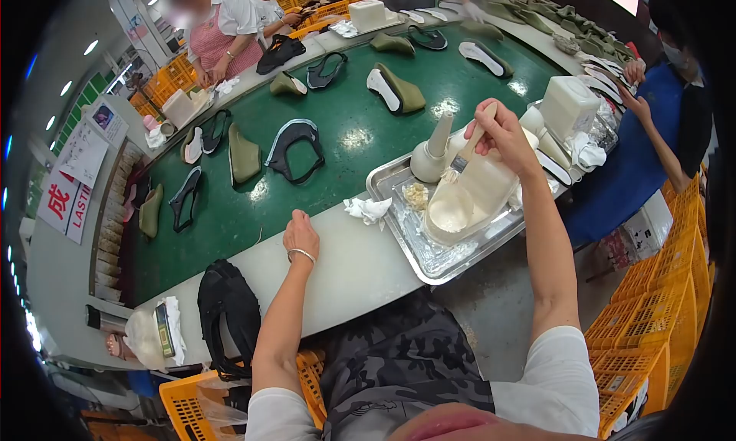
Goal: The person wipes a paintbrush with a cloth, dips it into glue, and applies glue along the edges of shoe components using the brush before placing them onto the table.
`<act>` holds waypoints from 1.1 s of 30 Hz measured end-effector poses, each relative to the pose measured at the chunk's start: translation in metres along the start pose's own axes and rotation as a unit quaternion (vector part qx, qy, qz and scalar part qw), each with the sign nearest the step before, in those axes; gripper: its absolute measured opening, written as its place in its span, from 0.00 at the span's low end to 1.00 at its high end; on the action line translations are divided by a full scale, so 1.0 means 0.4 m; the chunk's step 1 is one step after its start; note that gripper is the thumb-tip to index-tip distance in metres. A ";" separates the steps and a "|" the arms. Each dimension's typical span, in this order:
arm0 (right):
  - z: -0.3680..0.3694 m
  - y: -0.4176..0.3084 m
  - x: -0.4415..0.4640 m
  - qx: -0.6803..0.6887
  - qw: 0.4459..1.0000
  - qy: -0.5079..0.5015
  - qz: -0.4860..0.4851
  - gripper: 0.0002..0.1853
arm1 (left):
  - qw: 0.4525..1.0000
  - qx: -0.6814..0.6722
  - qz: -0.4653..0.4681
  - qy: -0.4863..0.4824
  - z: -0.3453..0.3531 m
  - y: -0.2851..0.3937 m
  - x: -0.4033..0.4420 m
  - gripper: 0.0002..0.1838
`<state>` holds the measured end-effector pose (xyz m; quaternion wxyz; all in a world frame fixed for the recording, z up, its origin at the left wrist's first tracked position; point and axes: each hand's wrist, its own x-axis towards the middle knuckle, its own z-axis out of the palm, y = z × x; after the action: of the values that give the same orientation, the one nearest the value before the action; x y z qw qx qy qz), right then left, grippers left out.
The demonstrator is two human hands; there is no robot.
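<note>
My right hand [498, 138] grips a brush [461, 162] by its pale handle, bristles down, just above a cut-open plastic container [450, 213] of whitish paste. The container lies in a metal tray [429, 268], near a pale squeeze bottle [431, 161] with a long nozzle. My left hand [301, 238] is curled closed at the edge of the white ledge [353, 249], with no object showing in it. Nearest to it on the green belt lies a black shoe upper [296, 151] with a light blue edge. A black bundle of uppers [230, 311] lies left of my forearm.
Olive wedge soles [245, 154] and black uppers [327, 71] lie along the green belt [353, 184]. Co-workers stand across the belt [230, 27] and at the right [675, 81]. Yellow crates [644, 318] stand at my right. A phone [164, 330] lies at the left end.
</note>
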<state>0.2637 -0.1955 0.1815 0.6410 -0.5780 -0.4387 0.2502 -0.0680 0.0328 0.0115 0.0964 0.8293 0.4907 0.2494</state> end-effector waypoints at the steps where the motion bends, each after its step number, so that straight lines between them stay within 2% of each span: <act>1: -0.001 0.000 0.002 -0.001 1.000 -0.001 -0.001 0.09 | 1.000 -0.006 -0.004 -0.003 -0.002 0.003 0.000 0.04; 7: -0.005 0.005 0.003 -0.004 1.000 -0.002 -0.009 0.12 | 0.999 0.019 0.045 0.006 0.004 -0.004 -0.004 0.10; 18: -0.003 0.003 0.001 -0.003 1.000 -0.007 -0.006 0.10 | 0.999 -0.008 0.037 0.011 0.009 -0.013 -0.004 0.05; 26: -0.003 0.001 0.001 -0.008 1.000 -0.007 -0.004 0.10 | 0.999 -0.028 0.041 0.014 0.015 -0.019 -0.004 0.07; 33: -0.004 0.002 -0.001 -0.005 1.000 -0.005 -0.004 0.10 | 0.997 0.013 0.063 0.033 0.020 -0.014 -0.006 0.09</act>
<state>0.2649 -0.1963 0.1807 0.6368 -0.5782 -0.4452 0.2488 -0.0692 0.0342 0.0017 0.0533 0.8512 0.4435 0.2757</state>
